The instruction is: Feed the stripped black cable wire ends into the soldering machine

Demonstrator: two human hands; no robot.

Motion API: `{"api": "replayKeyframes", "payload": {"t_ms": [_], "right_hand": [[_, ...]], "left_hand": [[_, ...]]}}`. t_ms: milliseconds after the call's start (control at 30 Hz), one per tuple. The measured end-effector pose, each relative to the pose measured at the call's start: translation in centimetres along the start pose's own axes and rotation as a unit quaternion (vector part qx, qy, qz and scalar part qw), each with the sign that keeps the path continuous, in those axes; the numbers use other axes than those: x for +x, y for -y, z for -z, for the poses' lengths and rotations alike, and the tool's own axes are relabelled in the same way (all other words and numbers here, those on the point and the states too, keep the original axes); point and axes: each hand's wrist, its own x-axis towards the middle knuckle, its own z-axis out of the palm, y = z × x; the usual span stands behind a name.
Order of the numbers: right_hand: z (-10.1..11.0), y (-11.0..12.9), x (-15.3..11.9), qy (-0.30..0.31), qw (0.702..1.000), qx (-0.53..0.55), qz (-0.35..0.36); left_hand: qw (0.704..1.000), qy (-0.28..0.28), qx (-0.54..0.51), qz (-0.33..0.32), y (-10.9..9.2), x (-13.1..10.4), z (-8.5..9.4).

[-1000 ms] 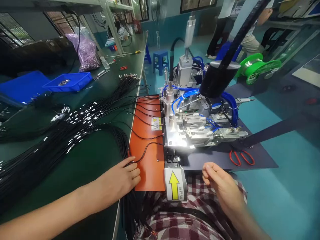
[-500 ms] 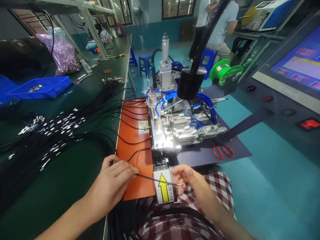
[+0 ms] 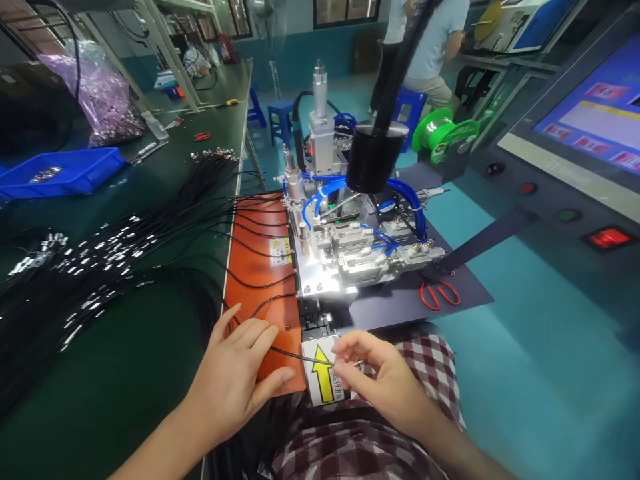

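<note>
A thin black cable point(image 3: 300, 358) runs from under my left hand to my right hand, crossing above an orange plate point(image 3: 257, 280) and a white label with a yellow arrow point(image 3: 325, 383). My left hand point(image 3: 233, 373) is open over the plate's near end, its thumb spread away from the fingers and the cable passing beneath them. The fingers and thumb of my right hand point(image 3: 383, 370) close on the cable near its stripped end, where a short red and a pale wire show. Beyond both hands stands a metal machine point(image 3: 325, 273) with several black cables entering its left side.
Bundles of black cables point(image 3: 115, 247) cover the green table at left, with a blue tray point(image 3: 95, 170) behind. Red-handled scissors point(image 3: 440, 295) lie on the dark base at right. A black cylinder point(image 3: 375, 160) overhangs the machine. A screen point(image 3: 595, 127) stands at far right.
My left hand has loosened from the cable, its thumb now swung out. My right hand has closed around the cable's end, which stood more exposed before. The view has shifted slightly.
</note>
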Motion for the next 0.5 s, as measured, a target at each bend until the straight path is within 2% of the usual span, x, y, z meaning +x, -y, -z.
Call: {"api": "replayKeyframes", "payload": {"t_ms": [67,133,233,333,433,500], "right_hand": [[-0.3,0.1,0.1,-0.002,1.000,0.007,0.013],[-0.4,0.2,0.0,0.011,0.999,0.025,0.024],[0.1,0.4,0.0,0.020,0.999,0.047,0.006],[0.7,0.4,-0.1,-0.005,1.000,0.018,-0.018],[1.0,0.6,0.0,-0.022,1.000,-0.009,-0.003],[1.2,0.7,0.2,-0.017,1.000,0.006,0.006]], "left_hand": [[0.999,0.000,-0.049,-0.007,-1.4,0.4,0.0],[0.990,0.033,-0.134,-0.019,-2.7,0.8,-0.4],[0.973,0.063,-0.221,0.007,-3.5,1.3,-1.1],[0.971,0.054,-0.232,0.020,-3.5,1.9,-1.6],[0.975,0.050,-0.215,0.023,-3.7,2.7,-1.6],[0.968,0.068,-0.238,0.046,-4.0,3.4,-1.4]]}}
